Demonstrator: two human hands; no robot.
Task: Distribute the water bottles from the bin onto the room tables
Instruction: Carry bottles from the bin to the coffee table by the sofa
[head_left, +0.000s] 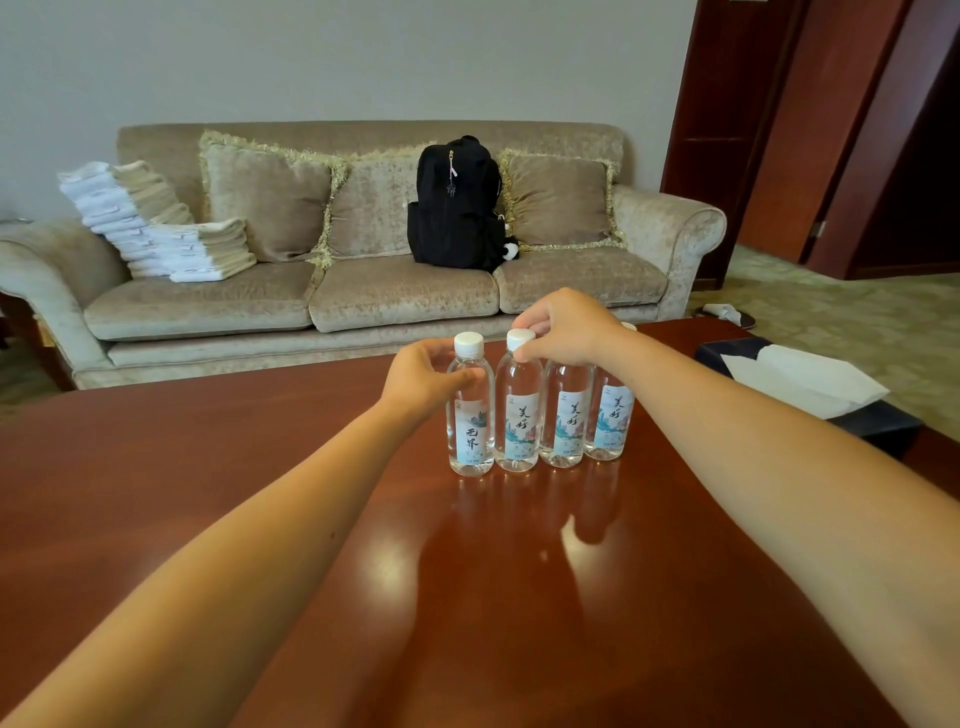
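Polished reddish-brown wood fills the foreground: a glossy table (260, 493) whose surface mirrors pale window light and the bottles standing on it. Behind it runs a long beige sofa (218, 306) in crushed-velvet fabric with rolled arms. On its left seat lean stacks of folded towels (156, 223), white and tan, the taller stack tilted against the backrest. Fringed square cushions (267, 200) line the back, and a black fabric backpack (454, 202) stands upright near the middle.

On the table, four clear plastic water bottles stand upright in a tight row, sides touching, each with a printed paper label. The left hand (423, 379) curls around the upper body of the leftmost bottle (470, 410), thumb on the near side, fingers behind it; its ribbed white cap is uncovered. The right hand (563, 327) reaches over the row, fingertips pinching the white cap of the second bottle (518, 415), while its palm hides the tops of the third bottle (566, 415) and the fourth bottle (610, 421).

Farther right, a dark rectangular tissue box (878, 426) sits at the table's edge, a white tissue (800, 379) draped over it. Dark wooden door frames (727, 130) stand beyond.
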